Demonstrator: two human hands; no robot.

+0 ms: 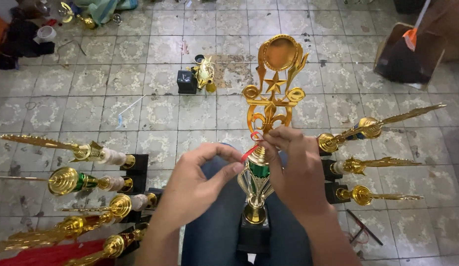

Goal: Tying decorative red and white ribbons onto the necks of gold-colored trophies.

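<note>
The gold trophy [265, 148] stands upright on the person's lap. The left hand [197, 184] pinches one end of a red ribbon [250, 149]; the right hand [293, 162] pinches it at the stem. The ribbon looks looped, not yet tied. Finished-looking trophies [91, 180] lie either side on the worn tiled floor [155, 64].

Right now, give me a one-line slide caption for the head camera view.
Both hands, left hand and right hand, tie a thin red ribbon around an upright gold plastic trophy on a patterned tile floor.
</note>
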